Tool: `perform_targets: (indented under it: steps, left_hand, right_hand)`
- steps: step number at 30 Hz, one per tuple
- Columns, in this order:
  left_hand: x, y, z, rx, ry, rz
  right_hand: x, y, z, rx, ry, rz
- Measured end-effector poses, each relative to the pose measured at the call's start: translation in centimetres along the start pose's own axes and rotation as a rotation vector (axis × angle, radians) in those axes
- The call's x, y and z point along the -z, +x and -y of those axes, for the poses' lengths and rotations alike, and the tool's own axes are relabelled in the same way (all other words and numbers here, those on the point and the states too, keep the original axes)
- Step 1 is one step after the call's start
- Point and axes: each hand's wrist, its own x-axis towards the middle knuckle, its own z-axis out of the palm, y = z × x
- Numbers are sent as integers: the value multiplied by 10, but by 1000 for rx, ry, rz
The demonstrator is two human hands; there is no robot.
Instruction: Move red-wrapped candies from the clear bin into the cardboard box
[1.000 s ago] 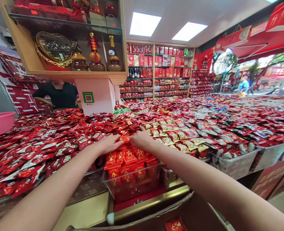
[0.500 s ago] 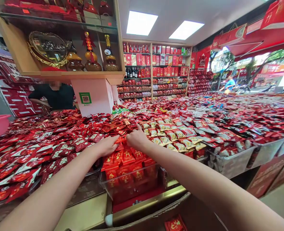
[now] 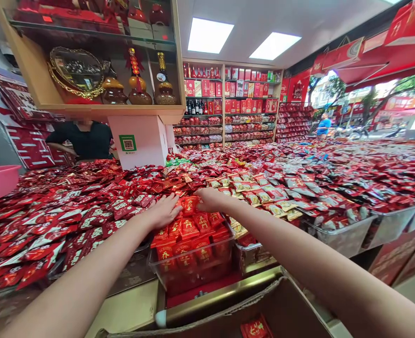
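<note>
Red foil packets (image 3: 188,227) with gold lettering fill a clear plastic bin (image 3: 207,277); both hands at its far end. Left hand (image 3: 165,211): palm down, fingers spread and extended, lying along the left side of the packets. Right hand (image 3: 212,199): fingers bent down at the far right; grip hidden, cannot tell whether it holds one.

Change over the last half second: hands wider apart, right one shifted outward, left fingers flattened. A far packet (image 3: 189,205) now shows face-up between them. Reads as levelling of the back layer, sides being squared; front rows already look orderly.

Farther out: gold-and-red packets (image 3: 253,198) to the right, darker packets (image 3: 88,225) heaped left. Nearest the body, an open carton (image 3: 288,307), one matching packet (image 3: 257,327) visible inside.
</note>
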Motion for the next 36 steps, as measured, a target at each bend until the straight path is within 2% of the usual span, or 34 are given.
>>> perform_targets:
  steps: [4,10,21,26,29,31,33,35,36]
  left_hand:
    - [4,-4,-4,-61,16,-2]
    - [7,0,-14,-154,32,23]
    - [8,5,-32,-88,44,-14]
    - [4,9,-30,-102,28,-1]
    - [11,10,-31,-89,25,-33]
    - [22,-1,-34,-102,14,-93]
    - [30,-26,-41,-141,-17,-178]
    - [29,-65,-50,-175,-81,-254]
    - [24,-88,-56,-190,-125,-293]
  right_hand:
    - [7,-5,1,-23,-42,130]
    - [8,-4,2,-1,-80,179]
    - [1,-5,-8,42,-26,125]
    - [4,-3,-8,34,-4,115]
    - [12,-7,-7,47,6,43]
    - [19,-22,-3,48,18,-17]
    - [26,-52,5,47,61,-65]
    - [27,-92,14,82,183,-36]
    - [25,-114,19,134,281,58]
